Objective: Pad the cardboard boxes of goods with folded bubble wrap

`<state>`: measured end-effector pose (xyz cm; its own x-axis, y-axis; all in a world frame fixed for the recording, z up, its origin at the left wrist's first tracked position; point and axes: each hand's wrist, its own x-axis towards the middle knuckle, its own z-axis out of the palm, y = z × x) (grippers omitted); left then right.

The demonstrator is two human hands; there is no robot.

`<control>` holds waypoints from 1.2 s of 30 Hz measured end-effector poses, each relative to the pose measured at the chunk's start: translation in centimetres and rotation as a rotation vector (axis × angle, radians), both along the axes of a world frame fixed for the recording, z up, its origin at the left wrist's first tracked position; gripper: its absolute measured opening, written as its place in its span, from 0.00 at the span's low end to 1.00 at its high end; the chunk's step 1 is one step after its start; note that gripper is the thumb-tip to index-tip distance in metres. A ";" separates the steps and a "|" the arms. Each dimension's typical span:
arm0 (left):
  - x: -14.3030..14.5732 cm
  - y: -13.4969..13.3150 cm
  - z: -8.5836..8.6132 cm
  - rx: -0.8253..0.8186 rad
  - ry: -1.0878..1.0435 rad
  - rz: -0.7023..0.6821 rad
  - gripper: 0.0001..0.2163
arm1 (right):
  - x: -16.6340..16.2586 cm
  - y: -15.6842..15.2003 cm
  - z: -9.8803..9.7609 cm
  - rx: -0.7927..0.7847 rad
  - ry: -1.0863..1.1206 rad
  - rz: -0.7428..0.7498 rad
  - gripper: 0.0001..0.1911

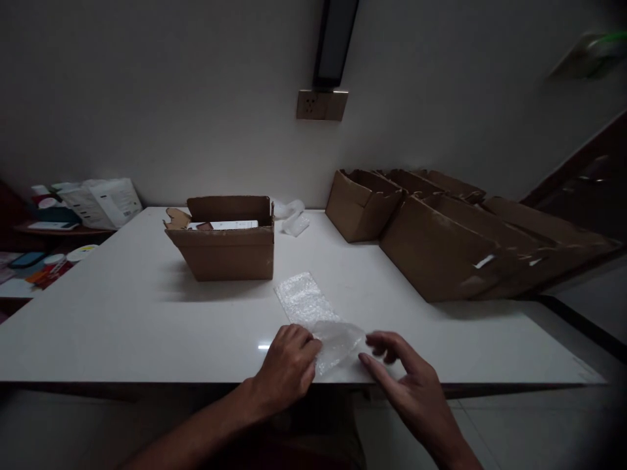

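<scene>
Near the front edge of the white table (210, 346), my left hand (289, 359) is closed on the left side of a clear bubble wrap bag (340, 346). My right hand (409, 378) is beside the bag's right edge, its thumb and fingers apart with nothing visible between them. Another flat piece of bubble wrap (304, 297) lies on the table just beyond the bag, partly overlapped by it. Whether the two pieces are separate I cannot tell.
An open cardboard box (230, 254) with white items inside stands at back left. Several open cardboard boxes (441, 248) crowd the right side. Crumpled clear plastic (294, 219) lies near the wall. Left of the table, a shelf (93, 228) carries packets. A socket (322, 105) is on the wall.
</scene>
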<state>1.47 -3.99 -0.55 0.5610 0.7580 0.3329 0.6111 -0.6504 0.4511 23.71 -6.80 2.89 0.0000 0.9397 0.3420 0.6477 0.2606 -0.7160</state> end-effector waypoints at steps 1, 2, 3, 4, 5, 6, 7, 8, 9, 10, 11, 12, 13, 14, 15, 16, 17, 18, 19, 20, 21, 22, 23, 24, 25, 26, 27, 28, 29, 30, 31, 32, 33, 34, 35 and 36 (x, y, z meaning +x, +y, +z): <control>0.0 -0.1 -0.1 0.005 -0.001 0.004 0.15 | 0.0 0.6 0.0 0.078 -0.094 0.035 0.18; 0.0 -0.1 -0.2 0.010 0.002 0.007 0.15 | -0.3 1.3 0.0 0.132 -0.178 0.088 0.23; 0.0 -0.1 -0.3 0.015 0.007 0.013 0.14 | -0.7 2.2 -0.1 0.166 -0.245 0.138 0.25; 0.0 -0.1 -0.4 0.022 0.011 0.018 0.14 | -1.2 3.0 -0.3 0.183 -0.287 0.176 0.23; 0.1 -0.1 -0.5 0.028 0.009 0.023 0.14 | -1.8 3.9 -0.4 0.189 -0.295 0.189 0.17; 0.0 -0.1 -0.6 0.034 0.000 0.029 0.14 | -2.3 4.8 -0.5 0.195 -0.267 0.172 0.11; 0.0 -0.1 -0.7 0.041 -0.014 0.033 0.14 | -2.6 5.5 -0.5 0.197 -0.207 0.132 0.08; 0.0 -0.1 -0.8 0.049 -0.030 0.037 0.14 | -2.6 6.0 -0.4 0.190 -0.124 0.076 0.09; -0.1 -0.1 -0.9 0.061 -0.049 0.041 0.13 | -2.4 6.4 -0.4 0.173 -0.029 0.011 0.11; -0.2 -0.1 -0.9 0.074 -0.068 0.043 0.13 | -2.0 6.6 -0.4 0.148 0.068 -0.058 0.12; -0.3 -0.2 -1.0 0.090 -0.087 0.045 0.12 | -1.4 6.6 -0.5 0.114 0.158 -0.123 0.14; -0.3 -0.2 -1.0 0.108 -0.104 0.044 0.11 | -0.6 6.4 -0.6 0.076 0.231 -0.180 0.15; -0.4 -0.3 -1.1 0.126 -0.121 0.042 0.10 | 0.3 6.2 -0.8 0.037 0.287 -0.233 0.16; -0.4 -0.3 -1.1 0.144 -0.135 0.039 0.09 | 1.2 5.8 -1.0 0.002 0.327 -0.281 0.18; -0.4 -0.4 -1.1 0.158 -0.144 0.036 0.08 | 2.1 5.3 -1.3 -0.030 0.354 -0.321 0.19; -0.4 -0.4 -1.2 0.165 -0.148 0.035 0.08 | 2.8 4.8 -1.6 -0.064 0.370 -0.349 0.20; -0.4 -0.5 -1.2 0.166 -0.153 0.035 0.08 | 3.4 4.2 -2.0 -0.095 0.379 -0.369 0.20; -0.3 -0.6 -1.2 0.159 -0.158 0.034 0.08 | 3.8 3.7 -2.2 -0.119 0.388 -0.383 0.20; -0.3 -0.6 -1.2 0.147 -0.164 0.033 0.08 | 4.2 3.1 -2.5 -0.136 0.398 -0.394 0.20; -0.4 -0.7 -1.2 0.135 -0.171 0.030 0.08 | 4.4 2.7 -2.6 -0.143 0.411 -0.405 0.20; -0.4 -0.7 -1.2 0.120 -0.177 0.025 0.08 | 4.6 2.3 -2.8 -0.142 0.426 -0.417 0.20; -0.5 -0.7 -1.1 0.109 -0.184 0.021 0.09 | 4.7 2.0 -2.9 -0.137 0.442 -0.425 0.20; -0.7 -0.6 -1.1 0.101 -0.187 0.019 0.09 | 4.8 1.9 -3.1 -0.131 0.456 -0.428 0.20; -0.9 -0.5 -1.0 0.096 -0.188 0.020 0.10 | 4.8 1.7 -3.2 -0.126 0.465 -0.424 0.19; -1.2 -0.4 -0.9 0.096 -0.191 0.025 0.11 | 4.8 1.7 -3.3 -0.124 0.467 -0.414 0.19; -1.6 -0.3 -0.9 0.097 -0.192 0.033 0.12 | 4.8 1.6 -3.5 -0.124 0.463 -0.400 0.19; -2.0 -0.2 -0.8 0.099 -0.192 0.045 0.12 | 4.7 1.6 -3.7 -0.126 0.449 -0.382 0.19; -2.4 -0.1 -0.8 0.099 -0.191 0.060 0.13 | 4.5 1.6 -3.9 -0.127 0.430 -0.366 0.18; -2.9 0.0 -0.7 0.097 -0.192 0.074 0.14 | 4.3 1.5 -4.1 -0.126 0.407 -0.356 0.19; -3.3 0.1 -0.7 0.095 -0.196 0.088 0.14 | 4.1 1.4 -4.2 -0.126 0.384 -0.351 0.19; -3.7 0.1 -0.7 0.089 -0.202 0.099 0.14 | 3.9 1.3 -4.3 -0.130 0.363 -0.347 0.21; -4.0 0.2 -0.8 0.082 -0.211 0.105 0.15 | 3.6 1.1 -4.4 -0.139 0.348 -0.339 0.23; -4.3 0.2 -0.8 0.071 -0.228 0.106 0.15 | 3.5 0.9 -4.3 -0.156 0.337 -0.325 0.26; -4.6 0.2 -0.8 0.053 -0.247 0.104 0.15 | 3.4 0.7 -4.2 -0.183 0.329 -0.300 0.29; -4.8 0.2 -0.9 0.029 -0.270 0.098 0.15 | 3.4 0.5 -4.1 -0.216 0.321 -0.262 0.31; -4.9 0.2 -0.8 -0.002 -0.297 0.092 0.14 | 3.6 0.3 -3.9 -0.250 0.315 -0.212 0.31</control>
